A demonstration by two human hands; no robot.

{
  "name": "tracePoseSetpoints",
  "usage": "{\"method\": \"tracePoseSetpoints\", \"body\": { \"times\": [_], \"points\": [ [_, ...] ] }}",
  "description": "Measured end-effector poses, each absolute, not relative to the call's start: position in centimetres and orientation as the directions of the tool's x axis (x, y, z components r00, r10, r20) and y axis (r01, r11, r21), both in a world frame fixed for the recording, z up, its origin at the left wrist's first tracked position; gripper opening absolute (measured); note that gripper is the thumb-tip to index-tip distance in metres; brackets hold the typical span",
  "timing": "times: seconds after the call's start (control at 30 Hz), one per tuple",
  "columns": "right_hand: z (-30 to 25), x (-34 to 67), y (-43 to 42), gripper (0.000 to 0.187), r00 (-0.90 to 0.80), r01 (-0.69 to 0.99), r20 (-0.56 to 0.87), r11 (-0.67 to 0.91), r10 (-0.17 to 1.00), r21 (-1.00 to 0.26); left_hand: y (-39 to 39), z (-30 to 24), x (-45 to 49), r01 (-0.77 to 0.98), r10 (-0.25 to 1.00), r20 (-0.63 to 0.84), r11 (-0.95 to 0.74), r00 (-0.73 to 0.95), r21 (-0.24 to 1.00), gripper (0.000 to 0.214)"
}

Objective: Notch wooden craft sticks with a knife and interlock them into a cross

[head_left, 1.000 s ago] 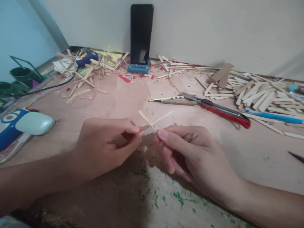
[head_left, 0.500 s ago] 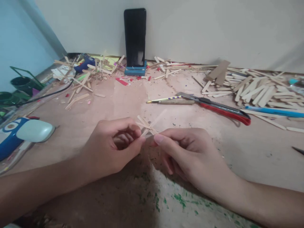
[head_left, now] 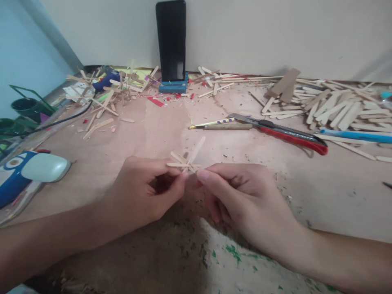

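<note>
Both my hands meet at the middle of the table, pinching a small cluster of crossed wooden sticks (head_left: 186,160). My left hand (head_left: 143,192) is curled, with thumb and forefinger closed on the left side of the cluster. Thumb and forefinger of my right hand (head_left: 241,196) pinch its right side. One flat stick slants up and to the right out of the cluster; thinner ones lie across it. The rest of the cluster is hidden behind my fingertips.
A red-handled utility knife (head_left: 284,132) and a patterned pencil (head_left: 214,122) lie beyond my hands. Loose craft sticks (head_left: 333,110) pile at the right, stick scraps and a blue glue gun (head_left: 105,79) at the back left. A black phone (head_left: 170,41) stands against the wall.
The stick cluster has been turned between my fingers, so a flat stick now points up to the right. My hands have drawn slightly closer together. The view has shifted a little.
</note>
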State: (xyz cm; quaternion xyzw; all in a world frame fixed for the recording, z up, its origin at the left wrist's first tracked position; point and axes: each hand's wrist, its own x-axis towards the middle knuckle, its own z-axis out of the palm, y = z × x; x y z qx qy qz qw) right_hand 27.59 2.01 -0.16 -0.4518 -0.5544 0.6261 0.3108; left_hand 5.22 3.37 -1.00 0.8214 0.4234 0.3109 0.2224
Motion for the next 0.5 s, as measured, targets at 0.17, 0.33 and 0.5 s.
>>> {"method": "tracePoseSetpoints", "body": {
  "times": [0.17, 0.33, 0.5],
  "points": [
    [-0.2, 28.2, 2.6, 0.052, -0.472, 0.131, -0.268, -0.234, 0.840, -0.963, 4.2, -1.3, 4.3, 0.490, 0.837, 0.363, -0.538, 0.411, 0.686, 0.025],
    [0.5, 28.8, 3.0, 0.050, -0.485, 0.138, -0.259, -0.219, 0.836, -0.966, 6.4, -0.5, 2.7, 0.418, 0.686, 0.548, -0.727, 0.479, 0.545, 0.022],
    [0.2, 28.9, 3.3, 0.050, -0.516, 0.162, -0.230, -0.170, 0.825, -0.972, 6.4, 0.0, 2.8, 0.351, 0.682, 0.381, -0.680, 0.624, 0.644, 0.017]
  ]
}}
